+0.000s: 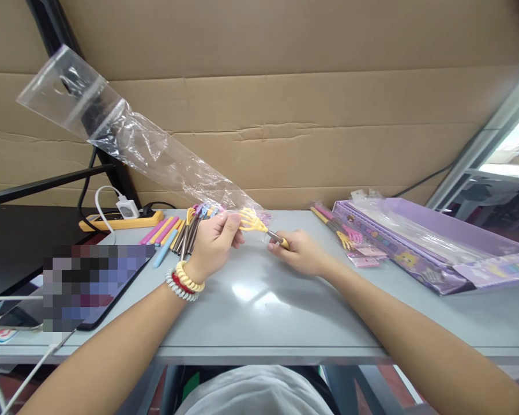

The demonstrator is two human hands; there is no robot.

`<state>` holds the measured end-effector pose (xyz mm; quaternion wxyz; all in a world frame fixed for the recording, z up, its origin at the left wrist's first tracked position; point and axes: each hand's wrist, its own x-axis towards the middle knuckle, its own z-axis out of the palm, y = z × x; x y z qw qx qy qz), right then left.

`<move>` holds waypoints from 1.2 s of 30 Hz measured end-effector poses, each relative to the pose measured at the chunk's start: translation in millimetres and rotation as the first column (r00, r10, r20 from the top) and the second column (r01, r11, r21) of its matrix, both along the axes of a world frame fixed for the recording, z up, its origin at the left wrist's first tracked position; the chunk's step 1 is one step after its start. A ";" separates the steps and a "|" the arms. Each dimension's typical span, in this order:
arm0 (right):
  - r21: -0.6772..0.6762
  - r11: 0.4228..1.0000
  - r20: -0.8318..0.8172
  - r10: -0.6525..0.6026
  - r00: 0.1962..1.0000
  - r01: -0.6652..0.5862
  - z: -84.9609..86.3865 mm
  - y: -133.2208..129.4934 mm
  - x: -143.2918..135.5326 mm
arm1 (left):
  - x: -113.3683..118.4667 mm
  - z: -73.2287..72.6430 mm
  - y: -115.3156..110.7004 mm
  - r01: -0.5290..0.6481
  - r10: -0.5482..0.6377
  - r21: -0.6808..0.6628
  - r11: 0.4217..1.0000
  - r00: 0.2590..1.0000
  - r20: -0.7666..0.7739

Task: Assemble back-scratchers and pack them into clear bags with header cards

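My left hand (218, 239), with coiled bands at the wrist, pinches the lower end of a long clear plastic bag (155, 147) beside a yellow hand-shaped scratcher head (253, 221). The bag slants up to the left. My right hand (300, 251) grips the scratcher's yellow handle (284, 242), whose metal rod runs to the yellow head. A pink scratcher head shows partly behind the yellow one. Behind my left hand lies a bunch of scratchers with metal rods (185, 237) and coloured handles (161, 230).
At the right stands a purple box (415, 262) holding clear bags. Bagged scratchers (335, 227) and pink cards (365, 256) lie beside it. On the left are a tablet (112, 288), a phone (21, 314) and a yellow power strip (149, 221) with cables. Cardboard (285, 104) stands behind.
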<state>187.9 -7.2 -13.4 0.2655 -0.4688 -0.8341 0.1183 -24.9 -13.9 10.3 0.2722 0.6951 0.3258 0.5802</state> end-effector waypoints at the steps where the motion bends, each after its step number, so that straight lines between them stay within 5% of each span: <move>1: 0.001 1.000 0.008 0.008 1.000 -0.008 0.0 -0.1 0.5 | -0.2 0.1 -0.2 0.005 -0.005 0.005 1.000 1.000 -0.016; 9: -0.017 0.999 0.009 0.047 0.999 -0.047 2.3 -1.8 1.8 | -4.2 -1.4 -0.5 0.004 0.005 0.067 0.998 0.991 -0.135; 16: 0.045 0.998 -0.063 -0.047 0.997 0.050 4.8 -0.4 0.3 | -2.9 -3.7 1.7 -0.067 0.070 0.078 0.995 0.997 -0.041; 23: 0.033 0.996 0.003 -0.087 0.996 0.086 1.7 2.4 2.8 | -4.4 -1.3 6.3 0.068 -0.074 -0.058 0.996 0.992 -0.101; 29: 0.048 0.993 0.019 -0.113 0.993 0.111 -0.3 2.7 -0.4 | 1.1 -3.2 10.6 0.120 -0.102 -0.107 0.987 0.982 0.160; 36: 0.018 0.993 0.050 -0.121 0.991 0.121 -3.5 4.0 -1.2 | 8.3 -1.6 11.0 0.326 -0.162 -0.261 0.909 0.852 0.499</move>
